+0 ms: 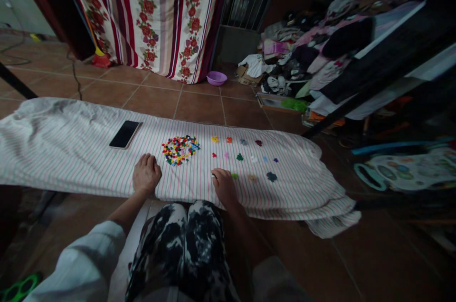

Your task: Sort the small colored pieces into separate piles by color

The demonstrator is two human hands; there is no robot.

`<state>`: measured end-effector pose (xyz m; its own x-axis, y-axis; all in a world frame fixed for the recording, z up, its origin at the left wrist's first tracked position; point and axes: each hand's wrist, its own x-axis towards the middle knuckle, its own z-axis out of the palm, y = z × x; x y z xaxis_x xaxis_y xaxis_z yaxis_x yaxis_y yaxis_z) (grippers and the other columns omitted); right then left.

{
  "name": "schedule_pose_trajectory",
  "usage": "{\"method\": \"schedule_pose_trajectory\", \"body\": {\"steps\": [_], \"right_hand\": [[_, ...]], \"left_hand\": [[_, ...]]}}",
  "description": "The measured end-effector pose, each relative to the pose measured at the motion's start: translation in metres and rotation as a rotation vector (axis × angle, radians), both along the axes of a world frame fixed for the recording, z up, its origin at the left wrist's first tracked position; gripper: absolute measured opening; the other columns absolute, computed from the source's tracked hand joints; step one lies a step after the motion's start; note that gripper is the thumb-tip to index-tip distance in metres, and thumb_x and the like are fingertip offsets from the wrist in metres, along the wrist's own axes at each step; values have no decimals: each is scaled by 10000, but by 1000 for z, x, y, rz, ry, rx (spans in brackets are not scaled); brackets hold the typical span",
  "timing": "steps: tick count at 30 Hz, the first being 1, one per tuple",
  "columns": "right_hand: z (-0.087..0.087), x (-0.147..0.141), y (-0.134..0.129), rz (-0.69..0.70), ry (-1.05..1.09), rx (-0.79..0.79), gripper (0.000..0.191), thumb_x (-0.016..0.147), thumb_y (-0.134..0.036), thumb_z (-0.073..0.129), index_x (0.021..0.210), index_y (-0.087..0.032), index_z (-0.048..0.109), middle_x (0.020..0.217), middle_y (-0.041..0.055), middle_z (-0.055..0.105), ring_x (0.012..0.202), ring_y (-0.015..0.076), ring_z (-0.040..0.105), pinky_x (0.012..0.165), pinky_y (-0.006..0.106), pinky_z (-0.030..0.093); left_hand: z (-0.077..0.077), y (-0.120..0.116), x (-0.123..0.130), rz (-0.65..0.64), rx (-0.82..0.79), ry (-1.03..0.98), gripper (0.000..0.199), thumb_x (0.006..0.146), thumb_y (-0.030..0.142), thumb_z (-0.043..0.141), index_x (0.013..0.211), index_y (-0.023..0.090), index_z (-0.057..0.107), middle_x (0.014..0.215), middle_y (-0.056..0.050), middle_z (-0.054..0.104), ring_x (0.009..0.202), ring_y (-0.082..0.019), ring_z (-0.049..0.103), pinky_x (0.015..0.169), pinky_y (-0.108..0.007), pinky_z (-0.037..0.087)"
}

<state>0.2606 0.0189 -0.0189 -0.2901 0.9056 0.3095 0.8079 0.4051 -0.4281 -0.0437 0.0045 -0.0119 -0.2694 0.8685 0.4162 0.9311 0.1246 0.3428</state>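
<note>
**Most pieces sit in the heap (180, 150), a few lie set out singly**

The heap of small coloured plastic pieces lies on a striped bedsheet (71, 155) spread across the tiled floor. It holds by far the greater share, in reds, blues, yellows and greens. To its right, about a dozen separate pieces (240, 156) lie spaced apart in loose rows, each one alone on the sheet, and they reach toward the far end of the sheet. So far only this small part stands apart from the heap; the rest remains mixed.

The left hand (146, 174) rests just in front of the heap, relaxed, fingers lightly spread on the sheet and holding nothing visible. The right hand (224, 185) sits to the right of the heap, curled with its fingertips (214, 174) down on the cloth; whether they pinch a small piece, I cannot tell.

A smartphone (124, 134) lies face up to the left of the heap. Beyond the heap, on the floor, stands a purple plastic basin (216, 78); nothing shows inside it from here. Further right of the basin, a shallow tray (274, 101) holds something green.
</note>
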Motion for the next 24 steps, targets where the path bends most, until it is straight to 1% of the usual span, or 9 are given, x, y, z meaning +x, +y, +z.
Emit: {"method": "schedule_pose_trajectory", "body": {"steps": [6, 10, 14, 18, 21, 24], "right_hand": [[0, 3, 0, 29, 15, 10, 281, 894, -159, 460, 1078, -178, 671, 1118, 98, 655, 1060, 226, 545, 957, 370, 434], [2, 5, 3, 44, 11, -4, 275, 882, -179, 486, 1072, -185, 686, 1137, 104, 653, 1080, 227, 557, 972, 383, 441], [6, 8, 9, 54, 11, -40, 259, 885, -213, 490, 1053, -194, 687, 1108, 97, 671, 1044, 220, 588, 933, 370, 463], [10, 9, 14, 56, -13, -55, 275, 907, -233, 463, 1066, -169, 678, 1069, 96, 695, 1001, 220, 597, 900, 352, 464], [16, 5, 20, 52, -29, -34, 286, 921, -232, 448, 1061, -157, 686, 1060, 101, 704, 988, 221, 596, 906, 354, 453], [24, -8, 30, 87, -16, 6, 276, 932, -233, 449, 1026, -178, 702, 1041, 91, 707, 981, 212, 595, 925, 351, 440]], "left_hand": [[-1, 0, 1, 13, 2, 2, 336, 861, 241, 405, 1113, 133, 600, 1248, -173, 604, 1258, -306, 497, 1015, -461, 408], [-2, 0, 1, 19, -8, 5, 347, 858, 241, 406, 1120, 120, 599, 1259, -187, 599, 1265, -310, 490, 1024, -464, 402], [-3, 0, 0, 10, -4, -10, 345, 850, 233, 425, 1124, 124, 603, 1259, -180, 601, 1267, -308, 490, 1047, -469, 389], [-3, 0, -1, 3, -8, -7, 346, 855, 223, 420, 1125, 112, 606, 1267, -185, 595, 1278, -309, 479, 1058, -466, 383], [-3, 0, -1, 0, -13, 11, 342, 859, 222, 418, 1121, 108, 605, 1266, -189, 595, 1282, -310, 473, 1064, -467, 376], [-4, 0, -1, -1, 0, 8, 336, 850, 219, 426, 1124, 129, 601, 1258, -174, 600, 1287, -306, 468, 1067, -473, 368]]}}
